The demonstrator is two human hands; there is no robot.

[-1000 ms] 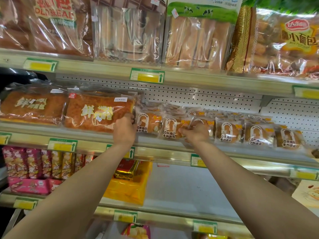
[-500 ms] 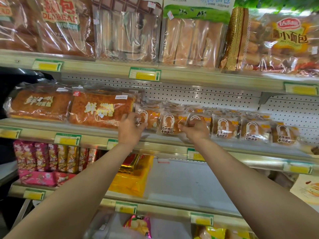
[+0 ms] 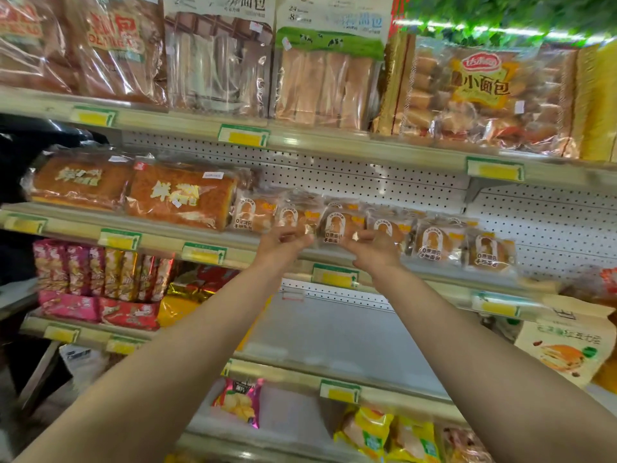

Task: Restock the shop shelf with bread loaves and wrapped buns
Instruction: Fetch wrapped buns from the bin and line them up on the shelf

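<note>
Head view, and both arms are stretched up to the middle shelf (image 3: 83, 225). The left hand (image 3: 282, 244) sits at the shelf's front edge with its fingers curled up onto the lower edge of a wrapped bun (image 3: 293, 218), second in the row. The right hand (image 3: 374, 247) is just beside it, fingers curled against the bottom of the next wrapped bun over (image 3: 339, 227), the one tipped forward with its label facing out. The frame is blurred here, so whether either hand truly grips its wrapper or only touches it, I cannot tell.

That row of buns (image 3: 434, 242) runs along the shelf front, packets standing shoulder to shoulder, touching, out towards the right. At the left end of the row, a bun packet presses against a long bread loaf (image 3: 182, 197) in clear wrap, lying lengthwise. A second bread loaf (image 3: 78, 182) lies just beside that one, further left.

Above, the top shelf (image 3: 334, 142) carries big bags of sliced bread (image 3: 325, 81) and a bag of mini breads (image 3: 480, 95). Below, pink snack packs (image 3: 96, 269) stand in a row on the lower shelf, with a bare stretch of shelf between the two forearms. Yellow price tags (image 3: 243, 137) dot every shelf edge.
</note>
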